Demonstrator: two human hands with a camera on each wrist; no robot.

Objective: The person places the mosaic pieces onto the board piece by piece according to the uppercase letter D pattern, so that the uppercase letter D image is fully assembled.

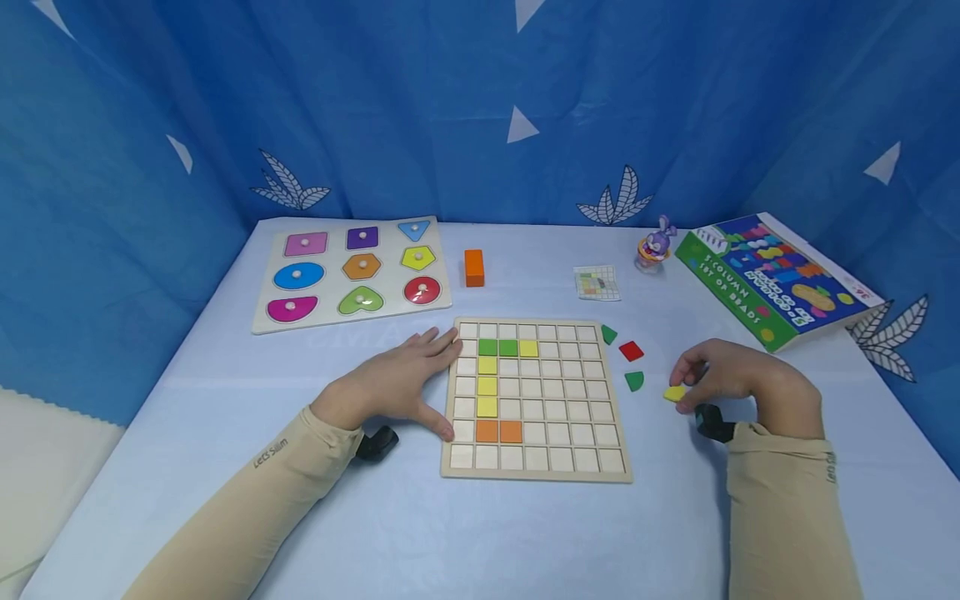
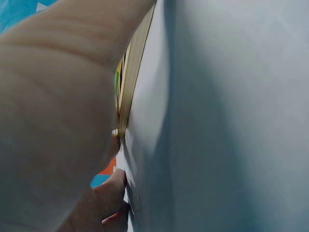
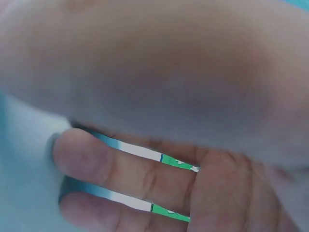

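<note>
Lying at the far left of the table [image 1: 225, 467]: a wooden shape puzzle [image 1: 352, 271] with nine pegged pieces, flat and well apart from the rest. Just right of it, a small orange block [image 1: 473, 267] standing alone.

Resting flat beside the grid board [image 1: 534, 400]: the left hand [image 1: 397, 383], fingers straight and spread, fingertips touching the board's left edge, thumb against its lower left corner, gripping nothing. In the left wrist view, only palm, fingers and the board's wooden edge [image 2: 133, 72] visible.

Filling the board's left part: two green tiles [image 1: 498, 347] and a yellow one in the second row, three yellow tiles [image 1: 487, 385] running down beneath, two orange tiles [image 1: 498, 431] below those.

Behind the board, a small pattern card [image 1: 597, 282]. Right of the board, loose on the table: two green pieces [image 1: 634, 381] and a red piece [image 1: 632, 351].

Further right, the right hand [image 1: 738, 379], fingers curled, pinching a yellow piece [image 1: 674, 393] just above the table, near the lower green piece.

At the far right, a purple figurine [image 1: 656, 244] and a green bead-set box [image 1: 776, 279].
</note>
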